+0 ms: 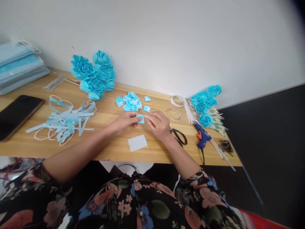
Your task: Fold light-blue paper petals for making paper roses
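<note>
Between my two hands is a small light-blue piece of mask fabric. The thumb and fingers of my left hand pinch its left side. At its right edge, the fingertips of my right hand are pinched together on it. Just beyond my hands lies a pile of folded blue petals, with two single petals a little to its right. A white rectangular fabric piece lies flat on the table nearer to my body. Black-handled scissors lie partly behind my right wrist.
On the left are a phone, cut strips with ear loops, stacked face masks and large blue fabric flowers. Tape rolls, a blue glue gun, sticks and smaller blue flowers occupy the right.
</note>
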{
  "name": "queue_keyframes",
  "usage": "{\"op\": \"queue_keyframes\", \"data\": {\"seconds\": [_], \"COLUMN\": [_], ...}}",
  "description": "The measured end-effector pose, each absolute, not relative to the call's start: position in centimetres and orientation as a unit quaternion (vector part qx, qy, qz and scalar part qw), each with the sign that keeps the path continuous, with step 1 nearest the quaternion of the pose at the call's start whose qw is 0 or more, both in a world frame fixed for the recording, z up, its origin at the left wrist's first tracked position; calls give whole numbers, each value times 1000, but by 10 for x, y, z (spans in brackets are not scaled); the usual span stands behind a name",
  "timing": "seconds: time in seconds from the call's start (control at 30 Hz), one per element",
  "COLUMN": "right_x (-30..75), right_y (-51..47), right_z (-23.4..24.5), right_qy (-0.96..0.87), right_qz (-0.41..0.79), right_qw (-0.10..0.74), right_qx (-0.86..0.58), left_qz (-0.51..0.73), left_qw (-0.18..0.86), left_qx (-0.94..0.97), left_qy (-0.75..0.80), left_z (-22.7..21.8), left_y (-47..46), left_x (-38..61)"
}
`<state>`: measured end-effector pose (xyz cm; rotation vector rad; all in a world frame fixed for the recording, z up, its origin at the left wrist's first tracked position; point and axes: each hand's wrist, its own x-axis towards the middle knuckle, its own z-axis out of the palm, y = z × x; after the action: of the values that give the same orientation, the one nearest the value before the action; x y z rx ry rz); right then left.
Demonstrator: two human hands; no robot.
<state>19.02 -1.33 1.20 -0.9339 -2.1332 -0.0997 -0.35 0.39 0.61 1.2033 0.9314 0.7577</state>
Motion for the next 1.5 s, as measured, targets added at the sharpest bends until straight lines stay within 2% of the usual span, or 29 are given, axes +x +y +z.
{"op": "queue_keyframes", "data": {"seconds": [0.9, 1.33, 1.5], "right_x": [188, 190, 193], "right_y": [-12, -12, -10], "right_z": [0, 2, 1], "right_qy": [-850, -852, -861], "right_qz": [-31, -41, -45], "right_qw": [381, 381, 360], "right_qx": [-363, -356, -356], "left_qz": [359, 361, 376], "left_qw": [678, 757, 739], "left_qx": [507, 441, 444], "left_qy": [393, 320, 339], "left_z": [4, 0, -2], "left_y": [4, 8, 11], "left_x": [-5, -7, -6]}}
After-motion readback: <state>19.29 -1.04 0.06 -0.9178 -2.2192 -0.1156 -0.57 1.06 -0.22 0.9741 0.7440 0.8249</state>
